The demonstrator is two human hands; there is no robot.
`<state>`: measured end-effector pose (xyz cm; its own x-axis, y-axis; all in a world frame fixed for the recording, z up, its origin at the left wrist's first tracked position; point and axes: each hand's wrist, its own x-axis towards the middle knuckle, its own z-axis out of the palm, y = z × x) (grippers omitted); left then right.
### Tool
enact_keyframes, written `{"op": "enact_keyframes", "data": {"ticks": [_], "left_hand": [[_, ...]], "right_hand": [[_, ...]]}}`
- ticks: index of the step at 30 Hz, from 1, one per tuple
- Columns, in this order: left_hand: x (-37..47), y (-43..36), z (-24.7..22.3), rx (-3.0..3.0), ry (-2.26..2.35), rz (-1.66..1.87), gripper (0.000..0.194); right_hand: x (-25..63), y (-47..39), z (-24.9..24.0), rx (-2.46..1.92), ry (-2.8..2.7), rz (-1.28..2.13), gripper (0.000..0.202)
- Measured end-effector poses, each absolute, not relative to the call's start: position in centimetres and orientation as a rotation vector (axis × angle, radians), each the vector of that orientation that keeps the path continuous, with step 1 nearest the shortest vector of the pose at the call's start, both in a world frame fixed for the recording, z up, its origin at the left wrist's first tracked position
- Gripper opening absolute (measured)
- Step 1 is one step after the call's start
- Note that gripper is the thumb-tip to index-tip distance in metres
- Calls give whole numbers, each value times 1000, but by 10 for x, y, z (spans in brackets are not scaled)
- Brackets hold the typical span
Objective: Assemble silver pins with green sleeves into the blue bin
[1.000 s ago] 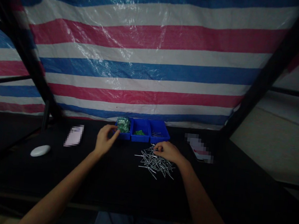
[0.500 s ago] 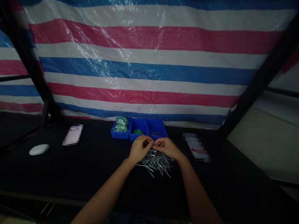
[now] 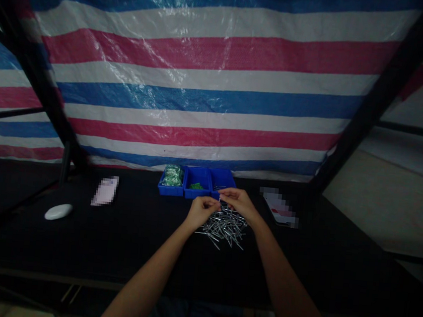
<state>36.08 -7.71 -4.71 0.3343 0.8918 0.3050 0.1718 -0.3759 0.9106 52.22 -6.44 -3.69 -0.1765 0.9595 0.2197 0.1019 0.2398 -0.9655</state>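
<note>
My left hand [image 3: 202, 212] is closed in a pinch just above the near side of the blue bins. A short, slim silver rod [image 3: 220, 198] shows at the fingertips, upright between both hands. My right hand [image 3: 239, 202] pinches its upper part, while the left fingertips meet its lower end; the fine detail is too small to make out. Under and in front of the hands lies a loose pile of thin silver rods [image 3: 225, 229] on the black table.
Three blue bins stand in a row behind the hands: the left bin [image 3: 171, 191] holds green-and-clear packets, the middle bin [image 3: 193, 193] some green pieces, the right bin [image 3: 228, 177] a few thin rods. A white oval object [image 3: 58, 212] and two blurred flat objects lie to the sides.
My hands have drawn slightly apart, the left moving down and the right up a little. The slim rod between the fingertips now shows.
</note>
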Motion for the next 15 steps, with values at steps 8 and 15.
{"op": "enact_keyframes", "data": {"ticks": [8, 15], "left_hand": [[363, -75, -48, 1568, 844, 1083, 33], [362, -73, -53, 1638, 878, 1094, 37]], "right_hand": [[517, -64, -40, -1030, -1454, 1112, 40], [517, -65, -37, -1052, -1445, 1095, 37]]}}
